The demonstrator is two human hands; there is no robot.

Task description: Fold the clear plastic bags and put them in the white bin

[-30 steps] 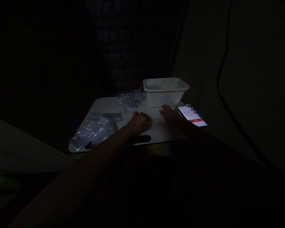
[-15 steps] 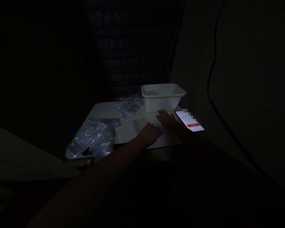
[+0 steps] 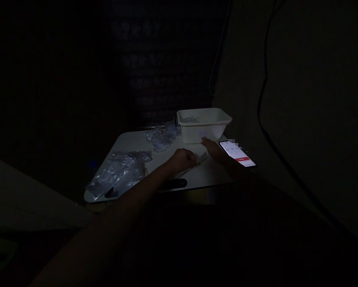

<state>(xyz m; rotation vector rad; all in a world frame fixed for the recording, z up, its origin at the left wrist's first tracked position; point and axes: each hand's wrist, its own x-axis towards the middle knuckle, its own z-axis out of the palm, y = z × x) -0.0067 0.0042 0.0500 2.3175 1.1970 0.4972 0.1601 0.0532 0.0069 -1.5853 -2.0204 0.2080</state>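
Observation:
On a small pale table in dim light, my left hand is closed on a thin, see-through plastic bag. The bag looks folded into a narrow strip, its edge showing to the right of the fingers and below them. Just right of it, my right hand is open with fingers stretched forward, in front of the white plastic tub. Whether it touches the bag I cannot tell.
Crumpled clear plastic bags lie at the table's left, and another heap of clear plastic sits behind. A lit phone rests at the right edge. A dark handle slot is in front. A cable runs down the wall.
The plastic lying flat beneath my hands is now gathered into a narrow strip in my left hand. My left hand has shifted slightly left and up; my right hand has moved a little right.

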